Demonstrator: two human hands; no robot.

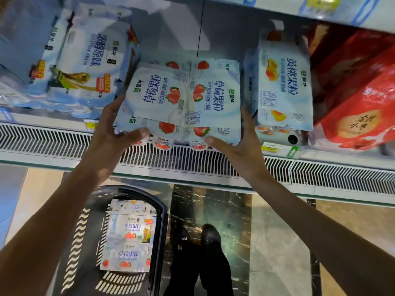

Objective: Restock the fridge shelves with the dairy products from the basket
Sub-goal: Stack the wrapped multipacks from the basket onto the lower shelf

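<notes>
Glossy flat-topped strawberry packs (181, 99) at shelf (316, 153) front edge, left hand (113, 129) and right hand (237, 139) clasped their sides, thumbs on top, peach pack (282, 82) just right, slotted black basket (85, 231) below.

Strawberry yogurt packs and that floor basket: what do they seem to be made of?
Strawberry yogurt packs: top sleeve looks like glossy printed card or thin plastic sheet, since it reflects light and bends at its edges; the cups beneath look plastic. Basket: dark moulded plastic, semi-gloss, judging by its cut-out slots and smooth rim.
</notes>
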